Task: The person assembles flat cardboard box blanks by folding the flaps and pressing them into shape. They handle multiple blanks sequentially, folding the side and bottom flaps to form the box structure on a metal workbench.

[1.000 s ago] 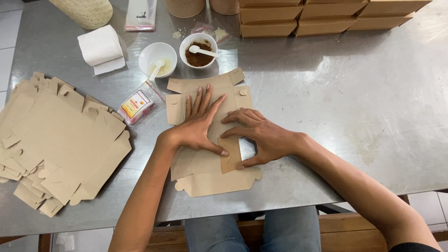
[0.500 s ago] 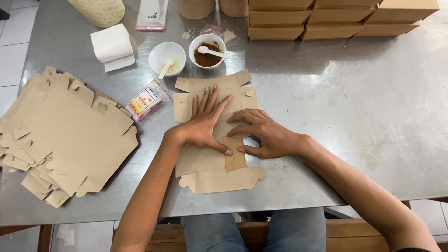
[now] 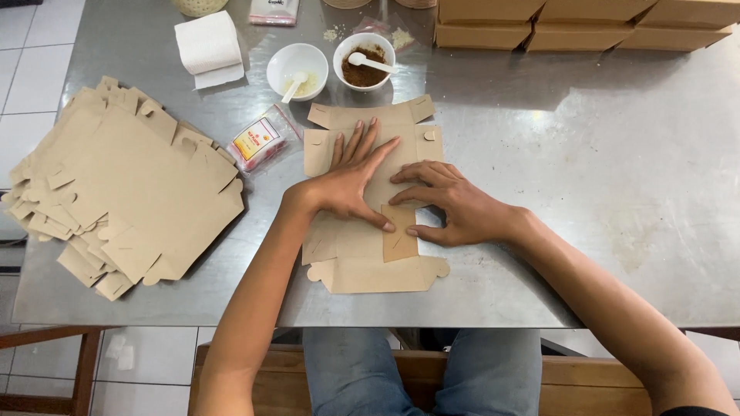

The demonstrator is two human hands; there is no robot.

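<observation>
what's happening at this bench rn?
A person is pressing a flat cardboard box blank onto a metal table. The left hand lies flat on it, fingers spread; the right hand pins a folded flap beside it. A stack of unfolded blanks sits to the left, finished boxes at the far edge, two small bowls beyond the blank.

Grey steel table (image 3: 601, 177) carries, at 9 o'clock, a stack of flat brown cardboard blanks (image 3: 123, 192). At 11 o'clock: white paper roll (image 3: 206, 45), white bowl with pale contents (image 3: 297, 68), clear sachet (image 3: 260, 141). At 12 o'clock: white bowl of brown powder (image 3: 364, 60). At 1 o'clock: folded brown boxes (image 3: 586, 27).
</observation>
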